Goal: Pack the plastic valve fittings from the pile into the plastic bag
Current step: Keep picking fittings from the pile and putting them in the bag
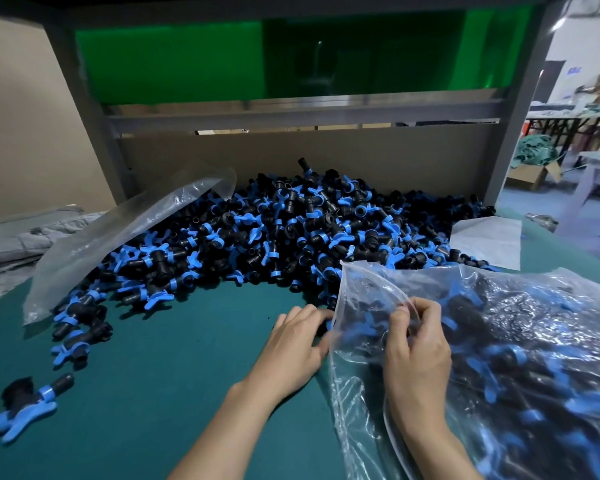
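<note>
**Bench check: bag mouth held at the edge of the pile**

Work surface: a green mat on a bench, backed by a cardboard panel.

Stock: the pile of valve fittings, black bodies with blue handles, lies heaped against the cardboard panel and spreads forward across the mat. A trail of fittings runs down its left side. One loose fitting lies apart, near the left front of the mat.

Receiving container: the plastic bag lies on its side at the right front, its mouth facing left and touching the near right edge of the pile. Many fittings show through its clear wall.

Right hand: it rests on top of the bag, fingers curled, thumb and fingertips pinching the upper rim of the mouth.

Left hand: palm down on the mat just beside the bag mouth, fingers bent, tips among the fittings at the opening. Whether it grips a fitting cannot be told; the fingers hide it.

Other items: a second bag, clear and flat, lies draped over the left slope of the pile. A white sheet lies at the pile's right edge, behind the plastic bag.
</note>
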Tool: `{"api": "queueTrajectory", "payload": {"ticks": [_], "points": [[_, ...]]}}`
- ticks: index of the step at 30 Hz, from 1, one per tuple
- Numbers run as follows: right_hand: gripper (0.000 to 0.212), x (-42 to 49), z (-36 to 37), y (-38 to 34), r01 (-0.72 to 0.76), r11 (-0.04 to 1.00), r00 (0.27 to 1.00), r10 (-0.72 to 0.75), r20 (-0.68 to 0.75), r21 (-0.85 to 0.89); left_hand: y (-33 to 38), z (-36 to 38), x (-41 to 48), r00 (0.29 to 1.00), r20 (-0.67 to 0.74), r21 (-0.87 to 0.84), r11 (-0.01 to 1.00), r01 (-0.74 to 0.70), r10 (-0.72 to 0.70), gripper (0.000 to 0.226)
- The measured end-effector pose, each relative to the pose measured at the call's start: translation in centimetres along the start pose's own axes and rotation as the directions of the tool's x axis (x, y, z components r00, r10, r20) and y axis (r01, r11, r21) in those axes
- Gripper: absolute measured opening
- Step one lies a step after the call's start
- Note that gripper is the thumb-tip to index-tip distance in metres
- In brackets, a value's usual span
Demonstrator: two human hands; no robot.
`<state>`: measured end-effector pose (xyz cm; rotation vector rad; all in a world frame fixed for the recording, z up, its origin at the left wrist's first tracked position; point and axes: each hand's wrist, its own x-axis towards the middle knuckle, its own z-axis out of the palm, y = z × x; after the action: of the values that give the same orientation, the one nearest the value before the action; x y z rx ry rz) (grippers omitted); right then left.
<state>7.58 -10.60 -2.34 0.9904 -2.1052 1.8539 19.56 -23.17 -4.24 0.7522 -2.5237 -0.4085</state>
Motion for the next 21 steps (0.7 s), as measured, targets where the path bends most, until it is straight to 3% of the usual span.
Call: {"api": "queueTrajectory", "payload": {"ticks": [4, 7, 10, 14, 18, 21], "points": [[0.007, 0.0, 0.0, 0.0, -0.002, 1.0, 1.0, 0.002, 0.0, -0.006, -0.8, -0.8, -2.0, 0.97, -0.179, -0.242, 0.963, 0.117, -0.163, 0.02], [0.005, -0.1, -0.1, -0.1, 0.023, 1.0, 1.0, -0.023, -0.002, -0.019, -1.1, -1.7, -3.5, 0.9, -0.22, -0.499, 0.836, 0.228, -0.376, 0.011], [0.011, -0.4, 0.0, -0.2, 0.09, 0.994, 0.996, -0.089, 0.027, -0.057, -1.0, -2.5, -4.6, 0.841, -0.226, -0.668, 0.706, 0.234, -0.492, 0.014], [0.035, -0.7, 0.1, -0.5, 0.247, 0.959, 0.968, -0.238, 0.079, -0.14, -0.5, -3.1, -5.6, 0.841, -0.197, -0.771, 0.61, 0.184, -0.504, 0.018], [0.042, -1.0, 0.1, -0.7, 0.415, 0.896, 0.904, -0.386, 0.182, -0.157, 0.3, -3.6, -5.9, 0.874, -0.159, -0.803, 0.575, 0.155, -0.458, 0.018], [0.047, -1.0, 0.1, -0.5, 0.445, 0.882, 0.879, -0.398, 0.264, -0.153, 0.4, -3.9, -6.1, 0.898, -0.125, -0.813, 0.562, 0.15, -0.421, 0.024]]}}
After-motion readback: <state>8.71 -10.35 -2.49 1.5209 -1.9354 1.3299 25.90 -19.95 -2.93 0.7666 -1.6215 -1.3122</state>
